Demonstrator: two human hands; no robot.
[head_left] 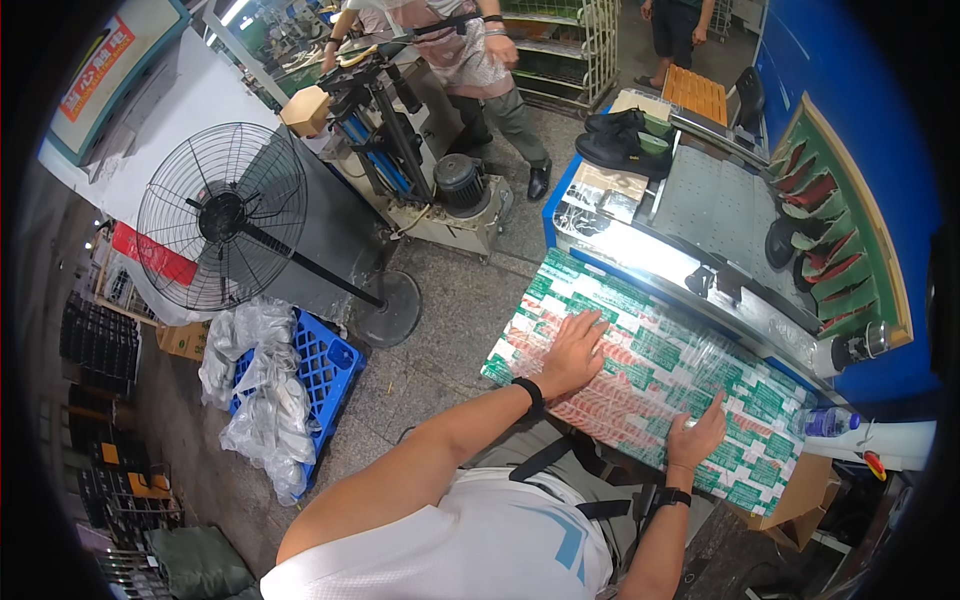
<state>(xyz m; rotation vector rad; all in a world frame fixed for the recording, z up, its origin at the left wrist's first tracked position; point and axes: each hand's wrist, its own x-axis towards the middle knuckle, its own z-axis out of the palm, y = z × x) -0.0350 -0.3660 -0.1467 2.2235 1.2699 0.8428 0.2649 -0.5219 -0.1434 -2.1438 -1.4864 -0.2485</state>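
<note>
My left hand (575,352) lies on a table top (650,355) covered in green, white and red patterned sheeting under shiny clear film. Its fingers are stretched out, with nothing visible in them. Farther right on the same top, my right hand (697,437) also rests with its fingers extended and holds nothing that shows. A small shiny band sits on one of its fingers. Beyond the table top, a conveyor (705,195) of grey plates runs through a blue-sided machine. Black shoes (625,142) stand at its far end, and a dark shoe (783,242) sits by its right side.
A clear bottle (830,422) lies at the table's right end, above an open cardboard box (800,500). To my left are a floor fan (222,215) and a blue plastic pallet (335,375) with crumpled clear bags (265,400). Ahead, a person (450,60) stands behind a machine with a motor (460,182).
</note>
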